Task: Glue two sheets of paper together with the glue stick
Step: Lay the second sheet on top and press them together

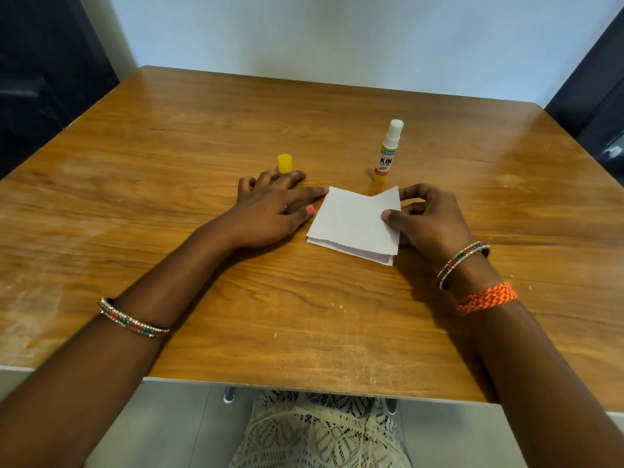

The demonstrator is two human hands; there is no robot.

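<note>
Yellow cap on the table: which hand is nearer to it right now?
Left. The left hand lies flat on the table with its fingertips right at the yellow cap. The right hand is well off to the cap's right, pinching the paper sheets.

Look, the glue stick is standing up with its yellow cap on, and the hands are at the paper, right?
Not quite: the cap is off. In the head view the glue stick stands upright with its white glue showing, and the yellow cap sits apart on the table beyond the left hand. The right hand holds the paper.
</note>
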